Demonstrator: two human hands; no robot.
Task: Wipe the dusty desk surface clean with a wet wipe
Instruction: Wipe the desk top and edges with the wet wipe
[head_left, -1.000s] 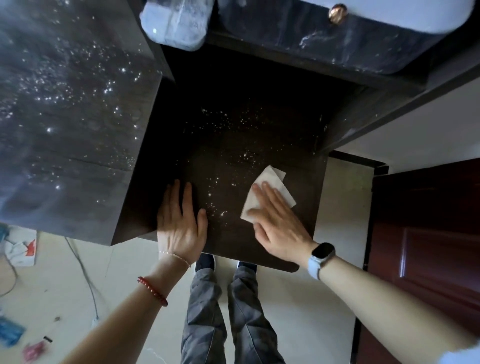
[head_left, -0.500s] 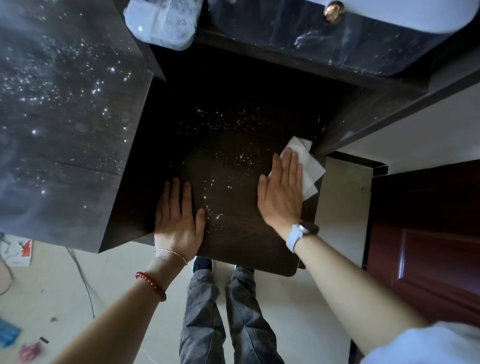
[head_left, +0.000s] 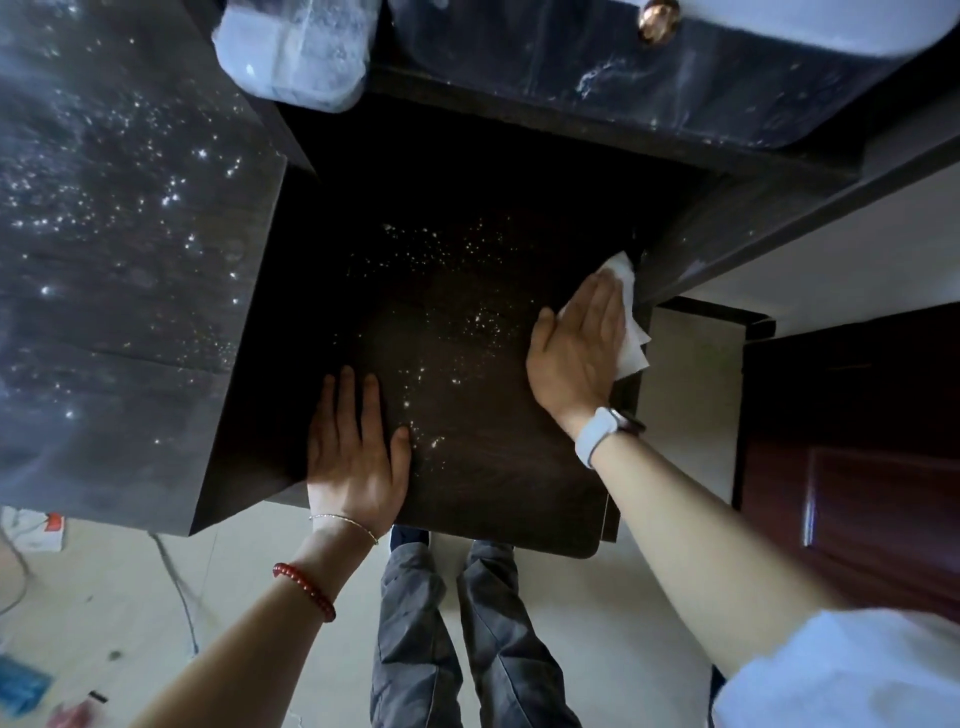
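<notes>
Both hands lie flat on the dark worktop (head_left: 483, 467). Her right hand (head_left: 576, 348) has its fingers straight and close together, pressing the wipe (head_left: 626, 317) down at the worktop's right edge, hard up against the side panel (head_left: 670, 260) there. The wipe's white corners stick out past the fingertips and over the edge. Her left hand (head_left: 353, 457) is spread, palm down, near the front left corner, holding nothing, seemingly bracing her weight.

From where I stand, the risk is plain: with the wipe half hanging off the right edge and only pressed, not gripped, a sideways stroke could let it slide out from under the palm or drop to the floor. Any crumbs it pushes that way would likely fall off the edge too.

Dust (head_left: 457, 322), as pale specks, lies scattered over the middle of the worktop, between the two hands and back toward the shadowed rear, so most of the job looks undone. The left hand's thumb sits just beside some specks, which its palm could smear. A higher surface (head_left: 130, 234) to the left is speckled as well.
</notes>
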